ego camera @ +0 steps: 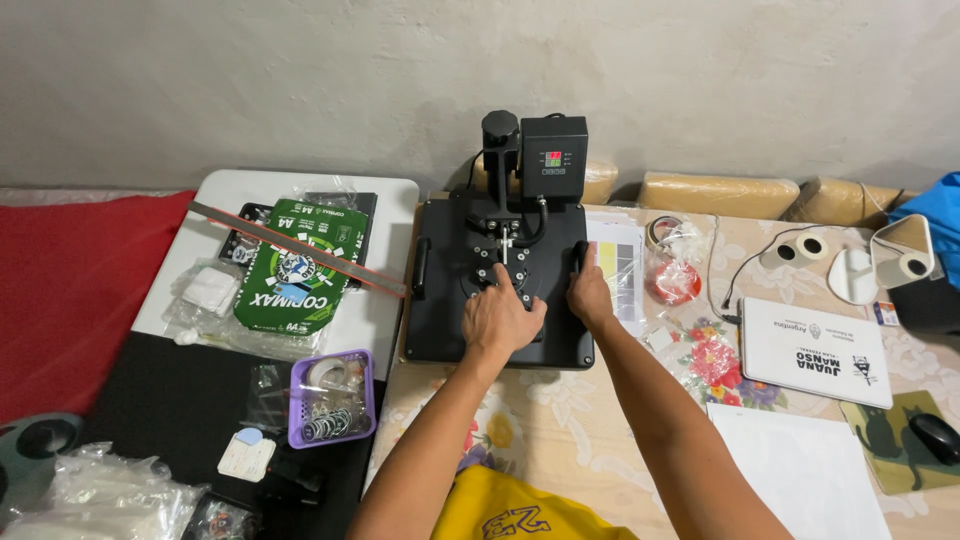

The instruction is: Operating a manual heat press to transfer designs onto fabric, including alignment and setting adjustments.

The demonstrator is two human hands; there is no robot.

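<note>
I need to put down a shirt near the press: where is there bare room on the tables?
Free: the floral tablecloth in front of the black heat press, beside the forearms, and the white sheet below the white laptop. Crowded: the left side around the purple basket and green paper pack.

A green paper ream package [296, 268] lies far left, a purple plastic basket [331, 397] nearer; a closed white laptop [816, 350] and black mouse [936, 436] sit right.
</note>
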